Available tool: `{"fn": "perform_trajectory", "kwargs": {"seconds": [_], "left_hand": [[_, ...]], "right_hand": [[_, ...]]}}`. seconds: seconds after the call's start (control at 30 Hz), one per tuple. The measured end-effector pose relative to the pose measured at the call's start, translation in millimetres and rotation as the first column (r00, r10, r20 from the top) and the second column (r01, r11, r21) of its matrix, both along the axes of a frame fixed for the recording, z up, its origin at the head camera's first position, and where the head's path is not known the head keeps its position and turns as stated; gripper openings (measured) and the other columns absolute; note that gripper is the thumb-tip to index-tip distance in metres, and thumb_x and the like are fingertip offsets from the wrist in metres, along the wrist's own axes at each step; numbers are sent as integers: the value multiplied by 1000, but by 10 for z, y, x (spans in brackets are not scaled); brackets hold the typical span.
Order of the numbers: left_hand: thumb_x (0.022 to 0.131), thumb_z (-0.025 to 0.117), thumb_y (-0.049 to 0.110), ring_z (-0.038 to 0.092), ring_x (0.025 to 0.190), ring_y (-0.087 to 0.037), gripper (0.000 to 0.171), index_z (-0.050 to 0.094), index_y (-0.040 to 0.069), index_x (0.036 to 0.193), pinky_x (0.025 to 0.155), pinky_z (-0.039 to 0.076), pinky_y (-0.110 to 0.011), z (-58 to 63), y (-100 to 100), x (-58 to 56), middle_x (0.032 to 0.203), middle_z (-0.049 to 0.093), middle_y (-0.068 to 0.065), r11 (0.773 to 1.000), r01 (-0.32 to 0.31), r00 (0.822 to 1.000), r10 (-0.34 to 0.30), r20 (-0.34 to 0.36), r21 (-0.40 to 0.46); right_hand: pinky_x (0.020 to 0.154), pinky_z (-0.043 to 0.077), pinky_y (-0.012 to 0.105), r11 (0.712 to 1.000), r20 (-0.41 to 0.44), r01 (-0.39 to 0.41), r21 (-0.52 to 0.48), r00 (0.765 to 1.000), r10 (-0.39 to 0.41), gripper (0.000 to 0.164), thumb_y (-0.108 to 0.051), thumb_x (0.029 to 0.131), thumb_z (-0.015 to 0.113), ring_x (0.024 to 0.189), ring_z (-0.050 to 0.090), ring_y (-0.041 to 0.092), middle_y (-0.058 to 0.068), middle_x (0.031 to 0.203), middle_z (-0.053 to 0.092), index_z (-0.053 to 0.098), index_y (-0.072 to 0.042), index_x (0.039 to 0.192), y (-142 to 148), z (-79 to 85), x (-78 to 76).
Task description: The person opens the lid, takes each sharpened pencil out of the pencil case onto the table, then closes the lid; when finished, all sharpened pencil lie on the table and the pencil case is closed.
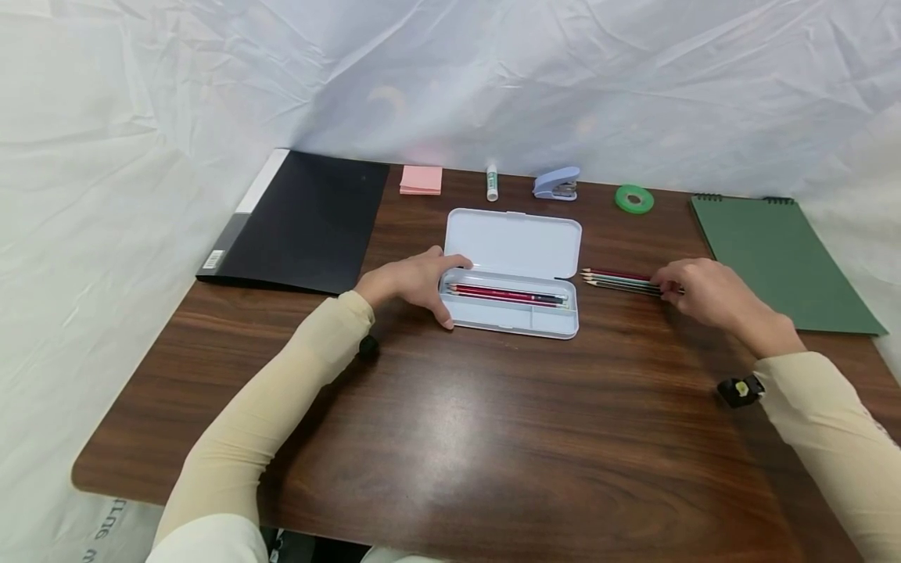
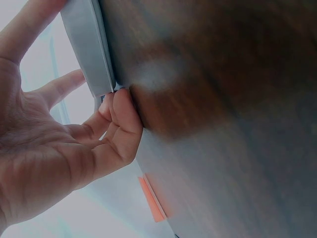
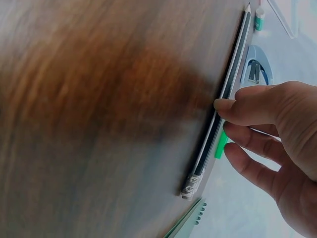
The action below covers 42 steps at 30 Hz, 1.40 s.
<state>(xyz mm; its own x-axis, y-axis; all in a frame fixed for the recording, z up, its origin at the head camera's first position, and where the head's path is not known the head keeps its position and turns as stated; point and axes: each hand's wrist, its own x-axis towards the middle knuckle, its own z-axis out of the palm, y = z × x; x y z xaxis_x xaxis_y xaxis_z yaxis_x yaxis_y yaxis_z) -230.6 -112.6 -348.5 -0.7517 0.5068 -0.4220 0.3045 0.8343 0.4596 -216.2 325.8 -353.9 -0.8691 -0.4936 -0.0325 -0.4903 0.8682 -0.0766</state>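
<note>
Just right of the open pencil case (image 1: 514, 244), several loose pencils (image 1: 619, 280) lie side by side on the table (image 1: 450, 438), with the right hand (image 1: 704, 291) pinching them, while the left hand (image 1: 418, 280) grips the case's left end. Picking up this bunch seems to be the step in hand, so the next move likely calls for an even pinch that keeps the pencils together.

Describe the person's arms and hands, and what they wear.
The left hand and right hand wear no gloves. Long, plain beige sleeves reach the wrists; white cloth shows above the left one. A small black device with a yellowish mark sits by the right cuff.
</note>
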Motion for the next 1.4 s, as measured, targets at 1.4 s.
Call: {"fn": "perform_trajectory", "kwargs": {"seconds": [1.4], "left_hand": [[72,90,36,47,114,-29,100,33,28,154,96,43,-41,3,14,33,131,40,-14,1000,-4,1000,4,-6,0]], "right_hand": [[87,55,45,919,130,-251,-304,945,301,41,-12,88,76,99,70,22,12,118,72,67,-4,127,-1453,116,-22]]}}
